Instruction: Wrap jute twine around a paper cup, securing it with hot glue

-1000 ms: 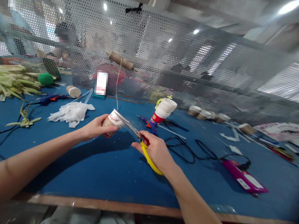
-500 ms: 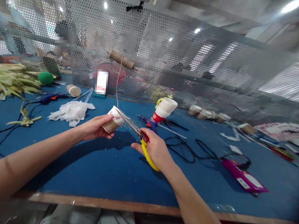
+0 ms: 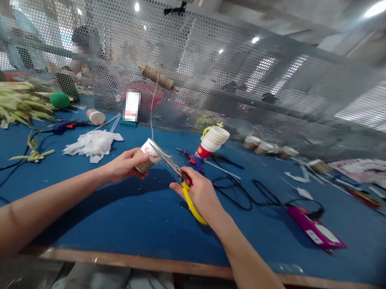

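Observation:
My left hand is closed around a paper cup, white with a reddish print and wrapped in brown twine at its lower part. The cup is tilted above the table. In my right hand is a pair of scissors with yellow handles, fingers wrapped through the loops. The blades reach to the cup's rim; whether they cut into it I cannot make out. A strand of twine runs down from a spool on the mesh screen to behind the cup.
White crumpled fabric and a glue gun lie at left. Stacked paper cups lean beside another glue gun. Black cable runs right to a purple power strip. Twine-wrapped cups line the mesh screen.
The cup has turned slightly in my left hand, and the thumb now lies further across its side. The scissors stay at the rim, almost unmoved.

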